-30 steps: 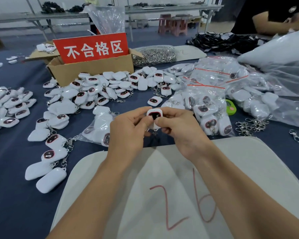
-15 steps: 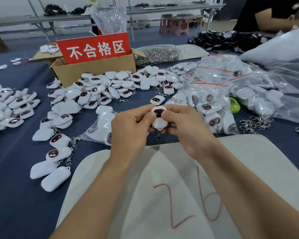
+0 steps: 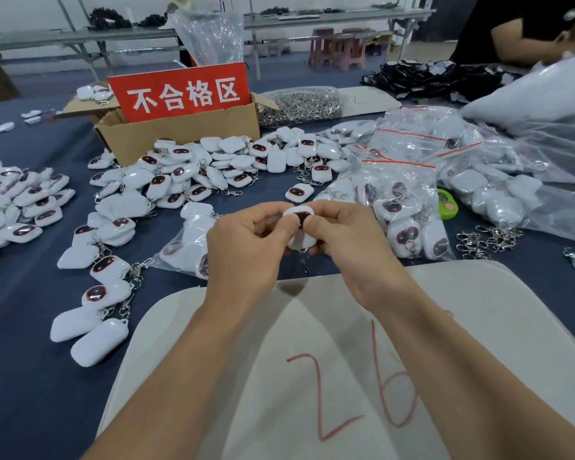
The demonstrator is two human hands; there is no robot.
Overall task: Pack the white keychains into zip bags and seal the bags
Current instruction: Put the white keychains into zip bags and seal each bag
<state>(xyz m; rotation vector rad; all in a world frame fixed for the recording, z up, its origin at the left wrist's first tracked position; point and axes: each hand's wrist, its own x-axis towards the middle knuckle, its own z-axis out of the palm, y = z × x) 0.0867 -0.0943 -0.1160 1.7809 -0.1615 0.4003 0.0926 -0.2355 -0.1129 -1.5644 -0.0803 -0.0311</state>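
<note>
A white keychain [image 3: 298,239] with a dark red-rimmed face is pinched between both hands above the table's near middle, its metal clip hanging below. My left hand [image 3: 246,247] grips its left side with thumb on top; my right hand [image 3: 349,237] grips its right side, thumb pressed on the face. Loose white keychains [image 3: 213,167] lie heaped behind the hands, more keychains [image 3: 20,200] at the far left, and a few [image 3: 93,303] at the near left. A partly filled zip bag [image 3: 190,250] lies just left of my left hand. Filled zip bags [image 3: 405,194] with red seals sit at the right.
A cardboard box [image 3: 180,134] with a red sign stands at the back. A bag of metal clips [image 3: 299,106] lies behind it, loose clips [image 3: 485,239] at the right. A white board [image 3: 478,327] marked 26 lies under my forearms. Another person's arm [image 3: 525,41] is at the far right.
Both hands have kept hold of the same keychain, and my thumbs have slid further over its dark face. The view has shifted slightly.
</note>
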